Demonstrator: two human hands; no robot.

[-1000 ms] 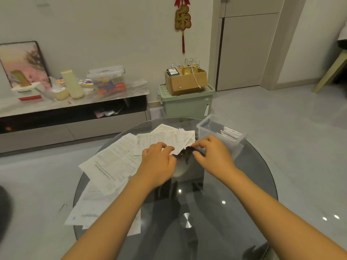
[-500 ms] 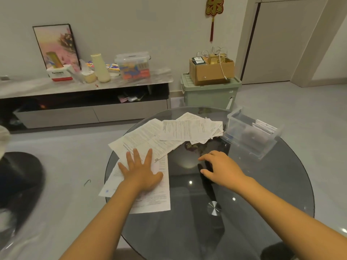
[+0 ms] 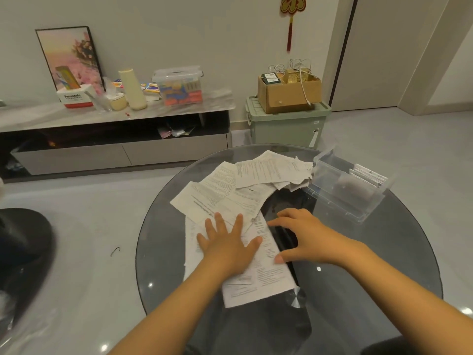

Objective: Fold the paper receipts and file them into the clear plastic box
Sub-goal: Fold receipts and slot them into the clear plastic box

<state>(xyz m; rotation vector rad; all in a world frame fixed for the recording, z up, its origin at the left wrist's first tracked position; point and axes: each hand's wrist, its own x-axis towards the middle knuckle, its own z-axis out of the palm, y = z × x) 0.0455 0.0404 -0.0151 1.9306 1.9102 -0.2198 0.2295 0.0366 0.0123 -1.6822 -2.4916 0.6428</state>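
Several white printed paper receipts (image 3: 227,193) lie fanned across the round dark glass table (image 3: 384,265). My left hand (image 3: 230,242) presses flat, fingers spread, on the nearest large sheet (image 3: 261,283). My right hand (image 3: 299,234) sits at that sheet's right edge, thumb touching the paper and fingers arched over the glass. The clear plastic box (image 3: 345,185) stands at the table's far right with a few folded receipts (image 3: 368,174) upright at its right end.
A low TV cabinet (image 3: 115,119) with a framed picture, bottle and lidded container runs along the wall. A green storage bin (image 3: 286,124) carrying a cardboard box stands behind the table. A dark object (image 3: 23,242) is on the floor at left.
Both hands left the far receipt pile. The left hand went flat on the near large sheet and slid it toward me; the right hand came to its right edge. The camera swung left.
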